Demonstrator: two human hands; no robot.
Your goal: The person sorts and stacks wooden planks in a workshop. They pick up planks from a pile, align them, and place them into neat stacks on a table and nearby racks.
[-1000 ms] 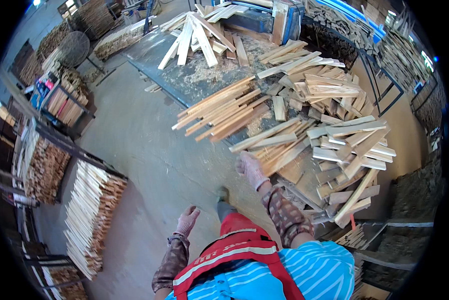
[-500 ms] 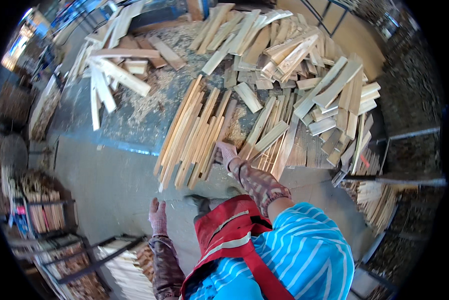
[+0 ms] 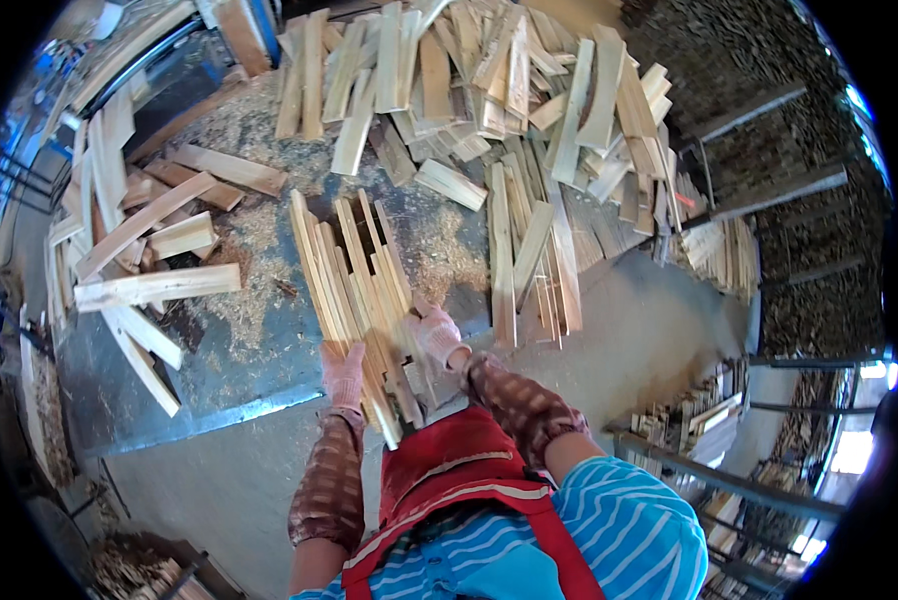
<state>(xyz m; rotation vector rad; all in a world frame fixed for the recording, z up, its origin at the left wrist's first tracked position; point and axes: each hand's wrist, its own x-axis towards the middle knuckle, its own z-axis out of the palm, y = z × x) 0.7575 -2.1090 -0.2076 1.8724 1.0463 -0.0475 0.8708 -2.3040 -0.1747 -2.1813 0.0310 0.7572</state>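
A bundle of long narrow wooden slats (image 3: 354, 285) lies side by side on the dark table, its near ends jutting past the edge toward my red apron. My left hand (image 3: 344, 374), in a pale pink glove, presses against the bundle's left side with its fingers wrapped round the outer slats. On the opposite side my gloved right hand (image 3: 436, 334) closes against the right-hand slats. The slats' ends are uneven, some reaching farther out than others. Parts of the fingers are hidden by the wood.
The metal table (image 3: 184, 420) carries sawdust (image 3: 259, 280). A loose heap of boards (image 3: 159, 240) lies at left, and a larger board pile (image 3: 509, 80) spreads across the back. More slats (image 3: 529, 250) lie right of my hands. Racks of stacked wood (image 3: 799, 210) stand at far right.
My left hand has come up from beside my body onto the bundle's left side. My right hand stays at its right side. The view has turned, and the bundle now sits closer to me.
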